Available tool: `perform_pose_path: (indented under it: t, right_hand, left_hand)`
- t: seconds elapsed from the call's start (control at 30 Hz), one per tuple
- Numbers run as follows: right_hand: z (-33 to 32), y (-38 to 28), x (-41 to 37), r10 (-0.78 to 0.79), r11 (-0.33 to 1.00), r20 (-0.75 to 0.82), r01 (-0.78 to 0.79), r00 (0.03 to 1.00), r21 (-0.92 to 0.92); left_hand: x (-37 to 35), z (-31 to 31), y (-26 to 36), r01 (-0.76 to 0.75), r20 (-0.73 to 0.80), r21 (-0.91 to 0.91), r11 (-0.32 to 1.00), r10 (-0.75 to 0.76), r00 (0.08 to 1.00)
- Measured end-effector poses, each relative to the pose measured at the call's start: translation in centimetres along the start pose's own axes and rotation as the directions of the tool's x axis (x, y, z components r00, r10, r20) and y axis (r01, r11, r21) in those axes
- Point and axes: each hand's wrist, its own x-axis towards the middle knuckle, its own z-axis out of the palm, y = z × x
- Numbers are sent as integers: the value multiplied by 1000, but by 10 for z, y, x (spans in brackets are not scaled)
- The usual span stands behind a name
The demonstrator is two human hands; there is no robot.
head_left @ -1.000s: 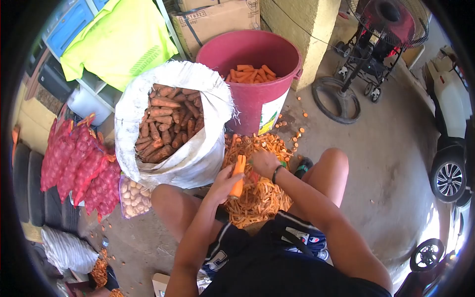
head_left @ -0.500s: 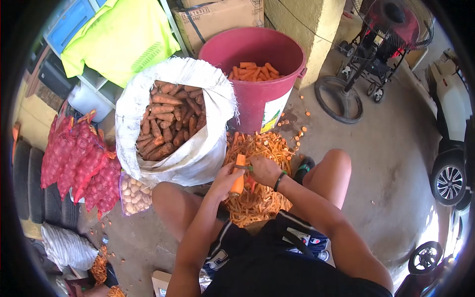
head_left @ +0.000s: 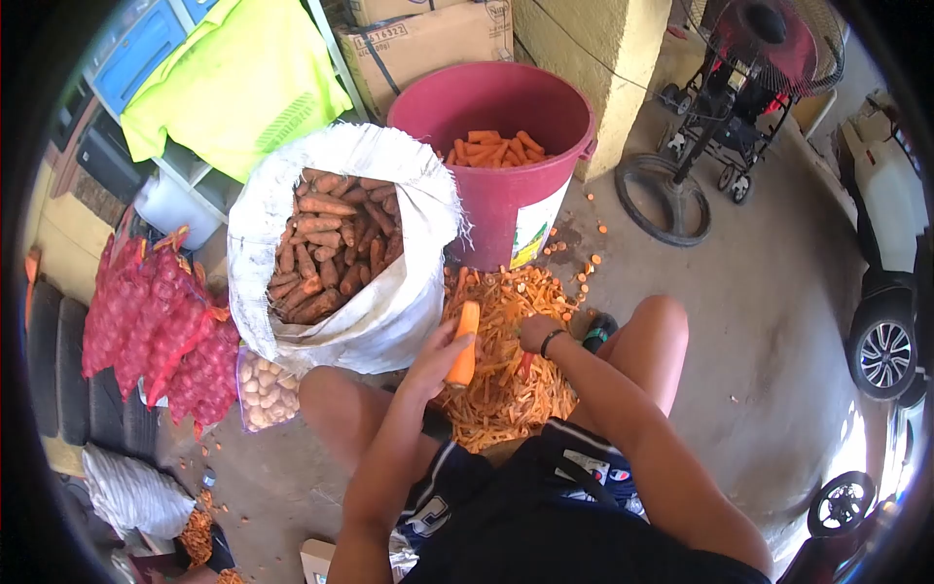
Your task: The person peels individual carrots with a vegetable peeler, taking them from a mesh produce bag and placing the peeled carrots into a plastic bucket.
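My left hand [head_left: 431, 362] is closed around a peeled, bright orange carrot [head_left: 465, 343], which points up and away from my body. To its right, my right hand [head_left: 536, 334] is closed in a fist, apart from the carrot. The peeler it gripped a moment ago is mostly hidden by the fingers now. Under both hands lies a heap of carrot peelings [head_left: 506, 409]. Beyond my left hand stands a white woven sack [head_left: 389, 316] full of unpeeled carrots [head_left: 326, 243]. A dark red tub [head_left: 486, 200] beside it holds peeled carrots [head_left: 493, 149].
Left of the sack are red mesh bags of onions [head_left: 146, 311] and a clear bag of pale bulbs [head_left: 265, 391]. Cut carrot ends [head_left: 584, 277] lie scattered near the tub. A fan [head_left: 769, 39] stands at the back right, and cardboard boxes [head_left: 438, 54] are stacked behind the tub.
My right hand has moved right, away from the carrot, taking the peeler off it. The carrot stands more upright in my left hand and more of its length shows.
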Motion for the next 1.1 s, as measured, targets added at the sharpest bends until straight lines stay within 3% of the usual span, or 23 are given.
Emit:
perform_pose_path:
  t: [0.1,0.13,0.23,0.27,0.33,0.37,0.4,0.5,0.6,0.7,1.03,1.1]
  right_hand:
    - [7,4,12,-82,997,41,81,996,12]
    - [8,6,12,-117,993,21,117,993,25]
    - [-31,11,6,-184,981,-62,187,981,47]
    - [-35,6,-5,-196,976,-73,202,978,80]
    - [-49,-3,-19,-202,962,-144,224,969,157]
    - [-56,-1,-22,-194,955,-184,229,964,191]
    - [-50,6,-20,-299,923,-367,364,881,122]
    - [-95,-22,-62,-270,917,-433,367,860,155]
    - [-109,-41,-84,-285,890,-475,414,833,193]
    - [-85,-49,-86,-291,833,-622,512,727,209]
    - [-63,-60,-74,-297,850,-566,483,769,210]
    - [-57,-57,-66,-295,867,-547,460,783,191]
  left_hand:
    - [-17,2,47,-253,28,-465,848,300,954]
    - [-7,-16,45,-181,-3,-359,916,192,981]
    - [-6,-21,21,43,323,-326,944,69,944]
    - [-1,-14,12,-19,210,-270,963,78,975]
    - [0,-5,13,-131,125,-244,961,165,978]
    - [5,-1,17,-188,92,-230,955,214,973]
    - [10,-3,14,-219,57,-182,959,233,971]
    - [8,0,21,-321,35,-62,945,324,946]
    - [14,0,10,-357,-41,50,933,359,932]
    - [18,4,11,-348,-93,171,922,367,926]
    - [17,8,15,-302,-147,370,878,376,915]
    - [19,3,9,-310,-92,293,904,350,932]
